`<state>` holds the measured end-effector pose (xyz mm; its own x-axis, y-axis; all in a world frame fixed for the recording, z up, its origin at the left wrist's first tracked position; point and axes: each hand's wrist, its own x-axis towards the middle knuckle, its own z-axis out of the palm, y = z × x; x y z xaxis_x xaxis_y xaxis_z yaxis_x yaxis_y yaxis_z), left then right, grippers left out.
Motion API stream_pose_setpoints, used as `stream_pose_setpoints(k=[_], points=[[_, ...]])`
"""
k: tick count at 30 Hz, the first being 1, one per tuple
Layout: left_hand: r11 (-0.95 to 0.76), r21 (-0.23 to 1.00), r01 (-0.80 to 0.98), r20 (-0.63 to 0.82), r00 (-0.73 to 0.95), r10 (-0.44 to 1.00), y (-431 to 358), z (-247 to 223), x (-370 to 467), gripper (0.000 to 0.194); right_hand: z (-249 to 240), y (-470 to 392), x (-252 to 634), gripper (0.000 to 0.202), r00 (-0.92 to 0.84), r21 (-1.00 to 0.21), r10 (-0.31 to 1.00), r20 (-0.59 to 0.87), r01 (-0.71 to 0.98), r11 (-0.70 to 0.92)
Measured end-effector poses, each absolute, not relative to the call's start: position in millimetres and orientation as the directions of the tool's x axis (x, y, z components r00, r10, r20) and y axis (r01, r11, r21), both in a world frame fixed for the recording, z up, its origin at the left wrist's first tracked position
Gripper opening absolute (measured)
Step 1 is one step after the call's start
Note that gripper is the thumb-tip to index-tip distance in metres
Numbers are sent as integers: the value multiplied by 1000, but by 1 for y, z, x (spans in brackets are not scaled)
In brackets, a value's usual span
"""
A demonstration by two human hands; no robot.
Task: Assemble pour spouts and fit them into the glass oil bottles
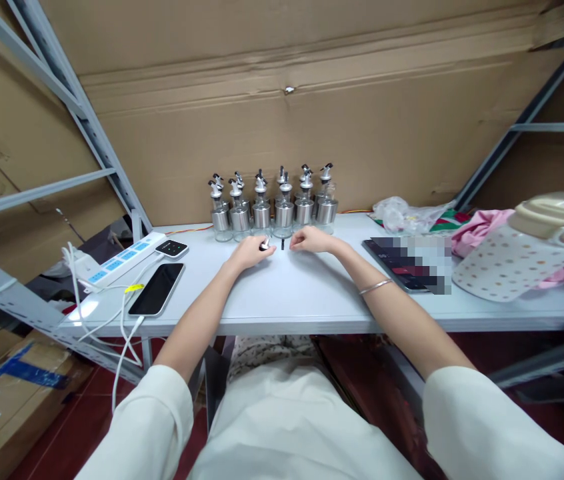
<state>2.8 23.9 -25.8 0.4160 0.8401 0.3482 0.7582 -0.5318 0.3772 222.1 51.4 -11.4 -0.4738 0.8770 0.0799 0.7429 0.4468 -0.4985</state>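
Note:
My left hand [252, 252] is closed on a small silver-and-black pourer spout [265, 245], close in front of the glass bottles; most of the spout is hidden by the fingers. My right hand [313, 240] rests low over the table with its fingertips pinched together, and what is between them, if anything, cannot be made out. Between both hands a small black piece [283, 245] lies on the white table [292, 293]. Behind them stand several glass oil bottles [283, 212] in two rows, each with a steel sleeve and a pourer top.
To the left are a phone [157, 289], a small black device [172, 249], a power strip [127, 259] and white cables. On the right lie a tablet-like device [392, 265], a clear plastic bag [402, 215] and a dotted container [507, 257]. Cardboard [282, 133] walls the back.

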Motion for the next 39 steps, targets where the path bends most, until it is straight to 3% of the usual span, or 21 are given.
stream_pose_setpoints(k=[6,14,18,26,34,39], points=[[-533,371,760,341,422,840,25,-26,3,31,-15,45,215,11,-548,-610,836,-25,671,422],[-530,391,753,328,424,844,23,-26,4,31,-9,33,208,8,-564,-586,823,-57,687,430],[-536,384,752,333,428,840,25,-28,3,31,-9,34,208,16,-564,-569,824,-56,696,437],[-619,358,699,411,477,777,30,-33,7,20,-5,23,197,38,-531,-582,806,263,579,571],[-667,426,611,537,422,730,30,-34,9,33,-13,36,199,35,-492,-590,821,289,584,558],[-720,364,590,686,353,636,29,-31,10,26,-13,32,196,25,-414,-567,806,422,574,591]])
